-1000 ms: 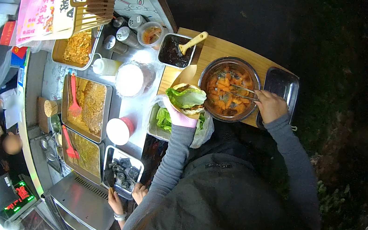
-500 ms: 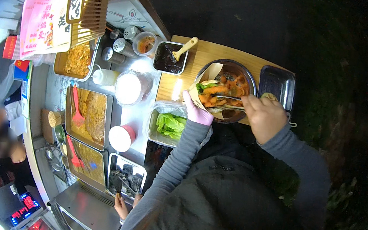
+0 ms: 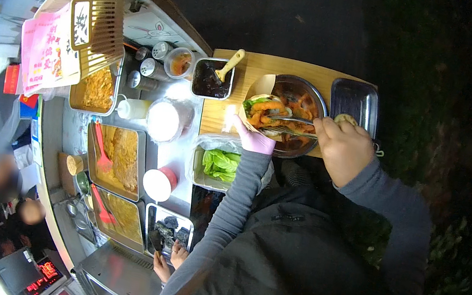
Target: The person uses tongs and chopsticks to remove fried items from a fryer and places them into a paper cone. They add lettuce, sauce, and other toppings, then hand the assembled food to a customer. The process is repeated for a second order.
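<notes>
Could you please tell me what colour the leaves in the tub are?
The leaves are bright green, shown in the head view.

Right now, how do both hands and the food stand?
Left hand holding filled wrap at bowl. Right hand gripping tongs, tips at the filling. Nothing visibly blocking them.

Right of centre: one filled wrap (image 3: 264,114), one pair of tongs (image 3: 295,119), one round bowl (image 3: 290,87). Left: two red spatulas (image 3: 104,163), one squeeze bottle (image 3: 134,109), one slatted basket (image 3: 106,23). Far: one brush (image 3: 232,63).
</notes>
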`<state>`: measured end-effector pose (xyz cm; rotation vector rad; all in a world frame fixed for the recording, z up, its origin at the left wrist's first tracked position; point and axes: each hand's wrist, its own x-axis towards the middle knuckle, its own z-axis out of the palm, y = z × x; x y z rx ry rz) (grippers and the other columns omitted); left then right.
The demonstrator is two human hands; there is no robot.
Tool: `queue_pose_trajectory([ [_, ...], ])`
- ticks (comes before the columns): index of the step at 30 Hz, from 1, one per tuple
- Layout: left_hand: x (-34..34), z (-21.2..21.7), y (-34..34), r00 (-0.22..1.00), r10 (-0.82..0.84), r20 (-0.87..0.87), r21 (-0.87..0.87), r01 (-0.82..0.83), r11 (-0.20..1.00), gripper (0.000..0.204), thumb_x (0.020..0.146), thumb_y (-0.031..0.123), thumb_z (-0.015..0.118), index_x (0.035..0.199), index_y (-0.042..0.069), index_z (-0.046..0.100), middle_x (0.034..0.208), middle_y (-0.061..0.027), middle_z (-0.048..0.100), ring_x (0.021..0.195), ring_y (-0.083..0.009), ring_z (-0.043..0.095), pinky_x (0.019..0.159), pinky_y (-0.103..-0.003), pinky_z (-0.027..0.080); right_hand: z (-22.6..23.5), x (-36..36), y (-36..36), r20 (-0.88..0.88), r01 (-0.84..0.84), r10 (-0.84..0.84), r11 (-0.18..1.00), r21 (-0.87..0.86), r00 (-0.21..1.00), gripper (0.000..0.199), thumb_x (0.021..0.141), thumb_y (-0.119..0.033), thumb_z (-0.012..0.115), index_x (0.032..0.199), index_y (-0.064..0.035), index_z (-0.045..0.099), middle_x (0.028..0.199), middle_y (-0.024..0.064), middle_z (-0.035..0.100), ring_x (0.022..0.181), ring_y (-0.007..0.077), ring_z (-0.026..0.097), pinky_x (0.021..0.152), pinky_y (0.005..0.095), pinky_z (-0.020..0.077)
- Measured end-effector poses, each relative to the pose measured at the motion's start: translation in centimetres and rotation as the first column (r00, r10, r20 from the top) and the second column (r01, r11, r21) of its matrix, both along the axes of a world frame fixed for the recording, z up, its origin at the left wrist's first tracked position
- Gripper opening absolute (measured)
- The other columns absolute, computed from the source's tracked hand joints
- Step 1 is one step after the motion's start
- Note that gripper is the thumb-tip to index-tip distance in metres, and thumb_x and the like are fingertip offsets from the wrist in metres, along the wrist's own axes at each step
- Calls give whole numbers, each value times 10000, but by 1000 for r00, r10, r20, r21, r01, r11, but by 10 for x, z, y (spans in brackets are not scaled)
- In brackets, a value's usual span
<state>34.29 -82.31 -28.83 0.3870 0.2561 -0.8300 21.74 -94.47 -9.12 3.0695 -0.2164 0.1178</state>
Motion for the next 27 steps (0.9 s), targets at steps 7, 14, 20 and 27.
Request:
queue_pose_trajectory([
  [7,-5,10,-6,992,-81,-101,-10,81,997,828,811,733,295,1369,127,377,1391,-130,384,1271,-326,363,1057,-522,285,-23,5,0,11,-23,23,999,-24,1000,287,772,-135,553,1015,-13,645,788,26,556,712,170,544,600,288,429],
  [14,-7,-13,-6,842,-182,507,362,-17,932,625,877,485,459,1358,112,316,1372,-170,395,1215,-349,432,1030,-544,343,8,-7,3,22,-6,7,1000,-21,1000,326,773,-131,542,1066,-14,624,898,41,583,719,160,536,611,276,431],
  [20,-5,-18,-6,1000,28,8,-183,-26,983,688,875,625,291,1329,119,394,1373,-199,385,1273,-395,361,1010,-651,299,45,-32,-8,-57,208,-207,978,16,977,330,785,-106,549,1091,9,593,965,98,612,797,225,598,684,321,492],
  [27,-10,-7,-3,799,-102,593,351,-142,925,490,856,306,530,1270,70,415,1233,-158,511,1106,-290,545,912,-462,495,16,-30,-16,-119,134,-119,984,121,986,282,759,-99,560,1014,11,610,821,82,602,735,222,609,672,318,495],
])
